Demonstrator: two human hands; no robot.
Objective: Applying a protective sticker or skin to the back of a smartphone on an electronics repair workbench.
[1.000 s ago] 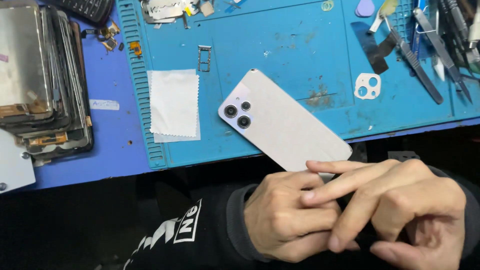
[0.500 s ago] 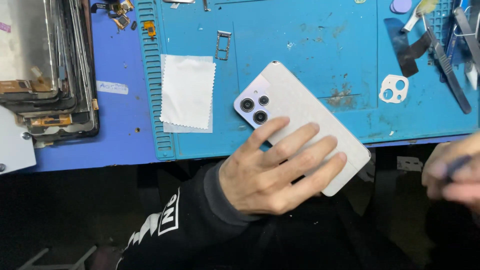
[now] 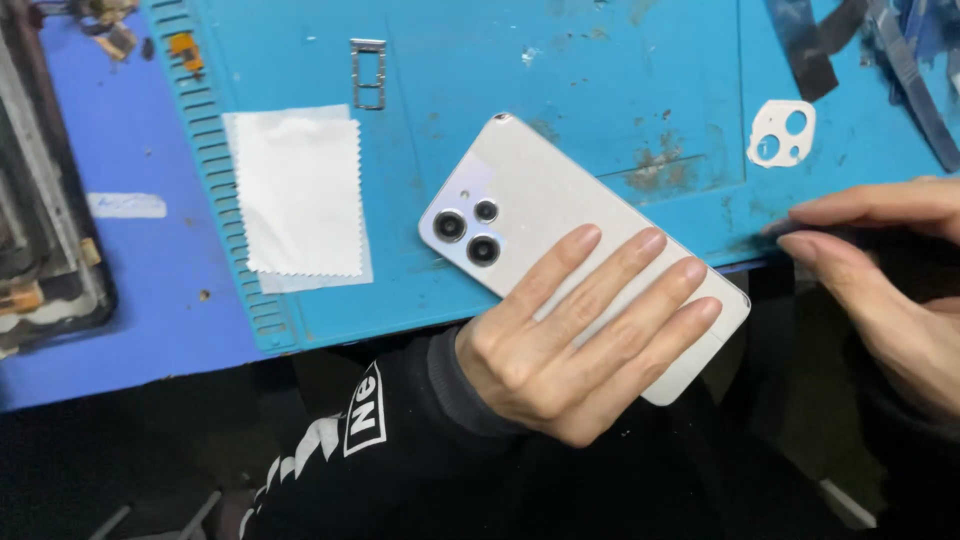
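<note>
A white phone (image 3: 560, 200) lies back up and slantwise on the blue work mat (image 3: 620, 70), its three lenses towards the upper left. Its lower end juts out over the mat's near edge. My left hand (image 3: 570, 340) rests flat on that lower half, fingers spread, holding it down. My right hand (image 3: 890, 290) comes in from the right edge, its finger and thumb pinched on a thin dark tool (image 3: 778, 229). The tool's tip touches the mat's near edge, just right of the phone.
A white zigzag-edged wipe (image 3: 300, 195) lies left of the phone and a metal card tray (image 3: 368, 72) above it. A white camera frame (image 3: 782, 133) and dark strips (image 3: 810, 45) sit at the upper right. Stacked phone screens (image 3: 40, 230) stand at the left.
My hands were together below the phone. My left hand has gone onto the phone and stays pressed on it. My right hand swung out right and now reaches back towards the mat's edge.
</note>
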